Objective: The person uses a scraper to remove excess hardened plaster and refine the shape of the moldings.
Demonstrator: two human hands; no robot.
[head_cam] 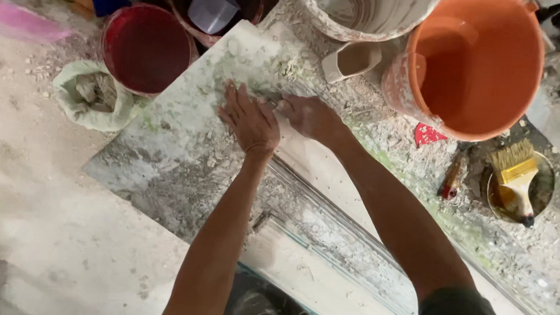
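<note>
Nearest the person, a pale moulded strip (327,240) runs across the dusty slab (168,153). Farther on, the left hand (251,120) lies flat on the slab, fingers spread, gripping nothing. Just beside it the right hand (307,117) presses down, its grip curled; whether it holds anything cannot be told. Beyond stand a red bucket (146,47), an orange bucket (475,65), and, off the slab's right edge, a brush (518,178).
</note>
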